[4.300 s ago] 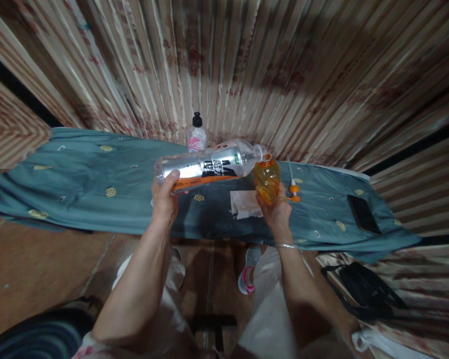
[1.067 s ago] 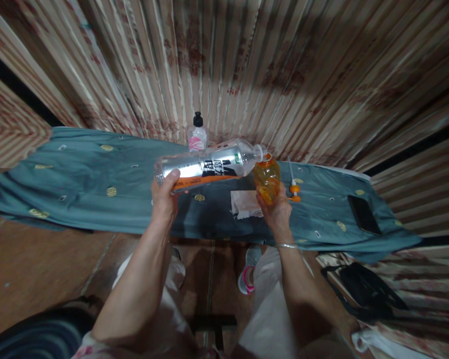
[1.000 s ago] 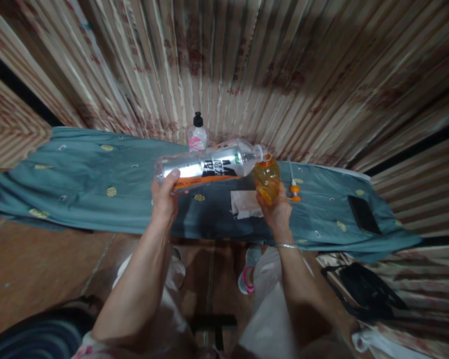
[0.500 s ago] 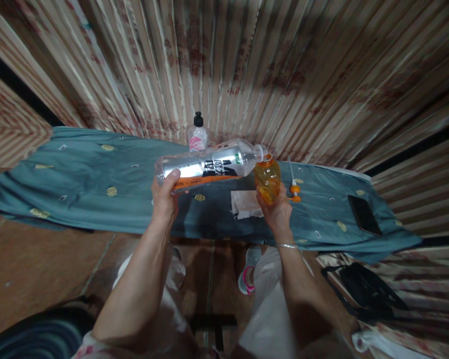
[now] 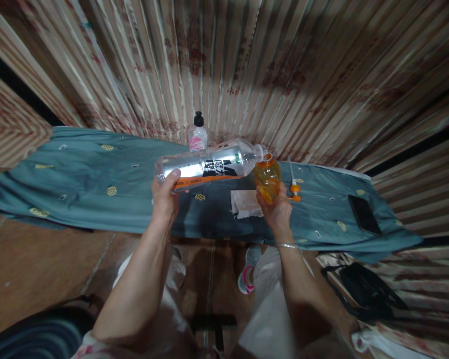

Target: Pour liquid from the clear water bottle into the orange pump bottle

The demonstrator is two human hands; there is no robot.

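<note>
My left hand [image 5: 164,197] grips the bottom end of a large clear plastic bottle [image 5: 209,164] with a black, white and orange label. The bottle lies almost level, its open mouth resting at the rim of a small orange bottle [image 5: 267,178]. My right hand [image 5: 276,209] holds that orange bottle upright from below, fingers wrapped round its base. Both bottles hover just above a teal cloth-covered board [image 5: 97,184].
A small pump bottle with a black cap [image 5: 197,135] stands at the board's far edge. A folded white tissue [image 5: 244,203], an orange pump nozzle with its tube [image 5: 294,185] and a black phone [image 5: 363,214] lie on the cloth. A striped curtain hangs behind. A dark bag [image 5: 362,289] lies on the floor at right.
</note>
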